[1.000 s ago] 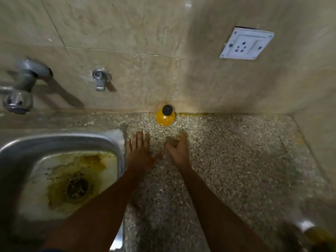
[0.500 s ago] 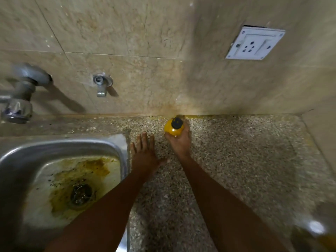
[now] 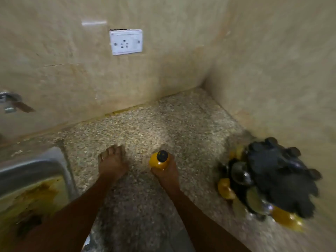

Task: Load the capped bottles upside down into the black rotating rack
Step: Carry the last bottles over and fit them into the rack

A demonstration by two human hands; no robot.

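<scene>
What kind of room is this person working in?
Most likely a kitchen or scullery counter: a steel sink is set into a speckled stone worktop, a tap juts from the tiled wall, and a wall socket sits above.

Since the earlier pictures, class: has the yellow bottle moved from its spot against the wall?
Yes. The yellow bottle no longer stands at the wall's foot; the right hand grips it out over the counter, nearer the person, cap up.
</scene>
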